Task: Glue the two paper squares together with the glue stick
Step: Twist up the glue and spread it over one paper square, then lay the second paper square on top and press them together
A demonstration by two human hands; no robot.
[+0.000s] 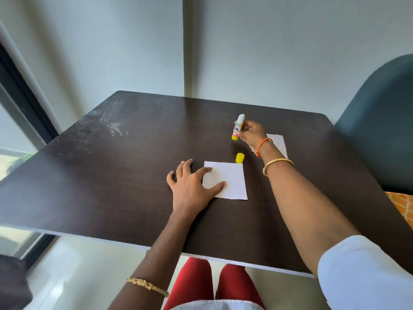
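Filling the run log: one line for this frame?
right hand: holds uncapped glue stick | left hand: pins near paper square | cap: on table | second square: behind right wrist

Left half of counter (100,175) is bare, open for a hand to sweep through. Clutter sits centre-right: near paper square (230,180) pinned at its left edge by left hand (190,186), yellow cap (239,158) standing at its far right corner. Right forearm crosses the right side diagonally, covering part of far paper square (278,142). Right hand (251,133) holds glue stick (238,127) upright there. Far edge backs onto wall; chair (380,121) blocks the right.
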